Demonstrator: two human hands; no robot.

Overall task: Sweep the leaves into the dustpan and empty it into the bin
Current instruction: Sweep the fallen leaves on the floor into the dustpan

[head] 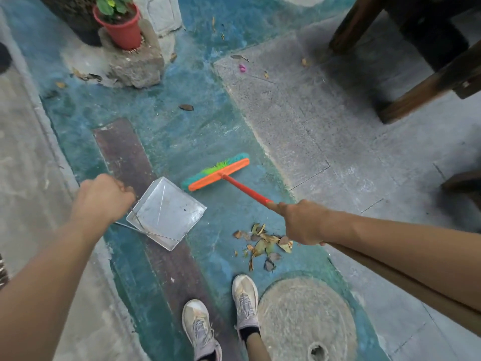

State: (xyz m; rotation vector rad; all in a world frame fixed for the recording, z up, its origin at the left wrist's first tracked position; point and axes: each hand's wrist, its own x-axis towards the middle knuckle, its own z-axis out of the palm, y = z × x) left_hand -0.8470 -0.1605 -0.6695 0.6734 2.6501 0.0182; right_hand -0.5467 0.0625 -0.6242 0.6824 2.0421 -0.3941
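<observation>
A square metal dustpan (169, 212) rests on the painted floor, with nothing in it. My left hand (104, 196) is closed around its wire handle at the pan's left corner. My right hand (303, 221) grips the wooden pole of a broom, whose orange head with green and blue bristles (217, 173) sits on the floor just beyond the pan. A small heap of dry leaves (263, 243) lies under my right hand, to the right of the pan and nearer to me than the broom head. No bin is in view.
Single leaves (186, 107) are scattered farther off. A red flowerpot (122, 27) stands on a stone block at the back left. Dark wooden furniture legs (416, 89) are at the right. A round manhole cover (307, 319) lies beside my shoes (244, 300).
</observation>
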